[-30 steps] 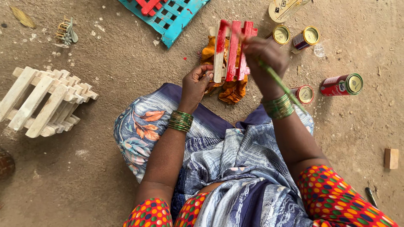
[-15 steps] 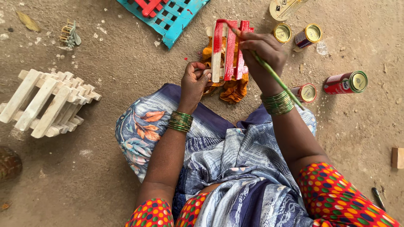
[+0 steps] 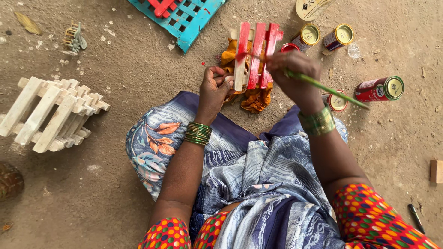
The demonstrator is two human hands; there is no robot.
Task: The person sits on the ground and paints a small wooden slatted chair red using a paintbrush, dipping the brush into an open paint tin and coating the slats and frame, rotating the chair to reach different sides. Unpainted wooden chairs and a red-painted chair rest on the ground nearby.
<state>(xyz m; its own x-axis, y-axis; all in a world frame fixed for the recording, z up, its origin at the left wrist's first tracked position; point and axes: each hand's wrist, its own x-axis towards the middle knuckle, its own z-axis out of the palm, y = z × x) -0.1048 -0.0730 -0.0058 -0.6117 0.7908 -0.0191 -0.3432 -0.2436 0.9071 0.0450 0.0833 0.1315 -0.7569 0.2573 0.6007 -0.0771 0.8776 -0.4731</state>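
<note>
On the dirt floor, left hand (image 3: 213, 90) pinches the red-painted slatted wooden rack (image 3: 254, 54).
Right hand (image 3: 295, 74) grips a green-handled paintbrush (image 3: 323, 86); rack seems light, stiff, wet, so best held by its bare edge.

The slatted wooden rack (image 3: 255, 54) is showing wet red over pale bare wood, and the brush (image 3: 328, 87) is showing a green handle. An orange cloth (image 3: 255, 97) is lying under the rack. The grid panel (image 3: 184, 17) is showing turquoise with a red piece on it. The unpainted racks (image 3: 48, 113) are looking off-white. The tins (image 3: 379, 89) are showing red sides and gold lids. Green bangles (image 3: 198, 133) are ringing both wrists. The skirt (image 3: 258, 184) is showing blue with orange flowers, and the sleeves (image 3: 369, 221) red with coloured dots.
</note>
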